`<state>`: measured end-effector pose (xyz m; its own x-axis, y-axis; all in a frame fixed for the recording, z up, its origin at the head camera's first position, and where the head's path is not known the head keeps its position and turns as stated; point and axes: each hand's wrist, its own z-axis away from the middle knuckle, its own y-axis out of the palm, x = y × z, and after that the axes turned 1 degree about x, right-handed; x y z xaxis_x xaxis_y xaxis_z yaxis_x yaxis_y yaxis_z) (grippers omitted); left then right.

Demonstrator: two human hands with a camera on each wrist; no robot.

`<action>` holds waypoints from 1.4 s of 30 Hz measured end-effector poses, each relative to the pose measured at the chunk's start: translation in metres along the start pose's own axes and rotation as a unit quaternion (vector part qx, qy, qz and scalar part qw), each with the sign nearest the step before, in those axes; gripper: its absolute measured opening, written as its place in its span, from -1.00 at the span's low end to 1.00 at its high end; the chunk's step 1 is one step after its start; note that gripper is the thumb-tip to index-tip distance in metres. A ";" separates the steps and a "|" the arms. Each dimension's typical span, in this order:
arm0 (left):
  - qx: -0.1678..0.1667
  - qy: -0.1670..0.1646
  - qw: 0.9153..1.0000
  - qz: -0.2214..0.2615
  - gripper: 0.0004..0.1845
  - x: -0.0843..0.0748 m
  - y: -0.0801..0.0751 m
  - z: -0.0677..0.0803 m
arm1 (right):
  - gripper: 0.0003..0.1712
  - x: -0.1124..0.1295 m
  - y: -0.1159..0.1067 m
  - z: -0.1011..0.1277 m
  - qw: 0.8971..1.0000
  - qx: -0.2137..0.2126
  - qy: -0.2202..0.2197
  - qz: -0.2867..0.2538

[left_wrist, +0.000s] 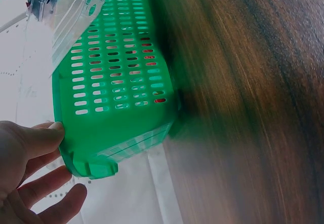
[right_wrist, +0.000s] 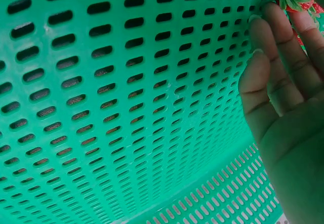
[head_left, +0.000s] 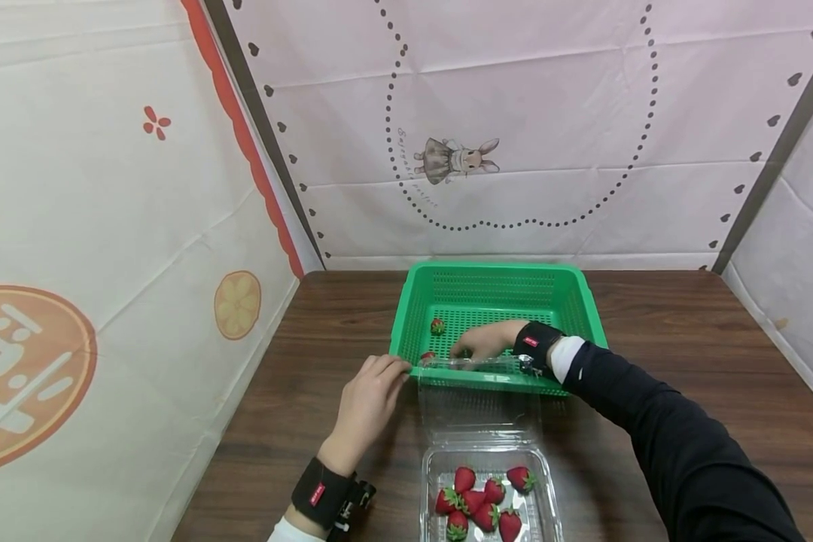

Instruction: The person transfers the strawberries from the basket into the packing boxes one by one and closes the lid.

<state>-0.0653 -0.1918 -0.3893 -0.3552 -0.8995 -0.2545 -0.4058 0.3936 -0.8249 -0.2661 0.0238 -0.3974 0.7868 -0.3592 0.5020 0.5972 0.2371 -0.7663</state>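
My left hand (head_left: 373,395) grips the near left corner of the green basket (head_left: 398,316), thumb and fingers on its rim in the left wrist view. Inside the basket is my right hand (head_left: 484,342), reaching down behind the near wall. At the top right of the right wrist view, its fingertips pinch a strawberry (right_wrist: 308,3) with green leaves. Another strawberry (head_left: 436,326) lies on the basket floor at the left, and a further one (head_left: 427,356) shows partly behind the near rim.
A clear plastic box (head_left: 549,482) stands open in front of the basket, with several strawberries (head_left: 473,501) inside. Its raised lid (head_left: 477,410) leans over the basket's near rim, under my right wrist. A brown wooden table (head_left: 291,376) bears everything; printed cloth walls (head_left: 549,98) stand around.
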 end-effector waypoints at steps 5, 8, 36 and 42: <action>0.002 0.001 1.000 0.007 -0.85 -0.002 0.001 0.002 | -0.76 -0.002 0.002 0.004 1.000 -0.005 0.002 -0.016; -0.001 0.003 1.000 0.010 -0.86 -0.003 0.002 0.003 | -0.80 -0.006 -0.003 0.009 0.999 -0.017 0.008 -0.034; -0.024 0.028 0.999 -0.020 -0.74 -0.004 -0.004 0.012 | -0.75 0.034 -0.089 0.107 0.974 -0.224 0.036 -0.002; -0.012 0.033 0.999 -0.012 -0.81 -0.014 -0.005 0.029 | -0.75 0.049 -0.086 0.126 0.969 -0.245 0.012 0.037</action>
<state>-0.0334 -0.1872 -0.3964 -0.3995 -0.8944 -0.2012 -0.4351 0.3782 -0.8171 -0.2592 0.0989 -0.2560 0.8176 -0.3797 0.4328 0.3882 -0.1915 -0.9015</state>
